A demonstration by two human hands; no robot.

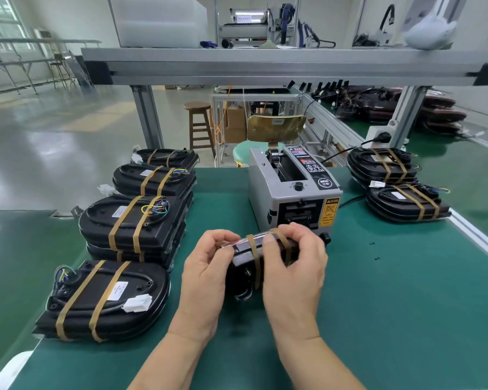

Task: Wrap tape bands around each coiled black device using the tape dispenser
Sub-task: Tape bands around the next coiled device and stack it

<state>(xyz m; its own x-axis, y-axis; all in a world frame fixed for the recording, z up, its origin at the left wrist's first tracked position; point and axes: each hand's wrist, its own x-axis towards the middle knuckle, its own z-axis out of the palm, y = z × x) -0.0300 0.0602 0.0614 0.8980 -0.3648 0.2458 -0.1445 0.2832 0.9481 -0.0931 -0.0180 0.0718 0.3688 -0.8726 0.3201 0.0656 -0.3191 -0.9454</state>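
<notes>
A coiled black device (244,270) stands on edge in front of the grey tape dispenser (293,192), held between both hands. My left hand (206,273) grips its left side, thumb and fingers curled over the top edge. My right hand (295,266) grips the right side, fingers folded over the top where two brown tape bands (254,256) cross it. Coloured wires hang from the device's underside. The dispenser's outlet slot (300,213) sits just behind my fingers.
Banded black devices lie stacked at the left (130,220), with one nearer (104,299), and two more at the right (403,201). All sit on the green mat (392,305). An aluminium frame rail (265,66) runs overhead. A stool and a chair stand beyond the table.
</notes>
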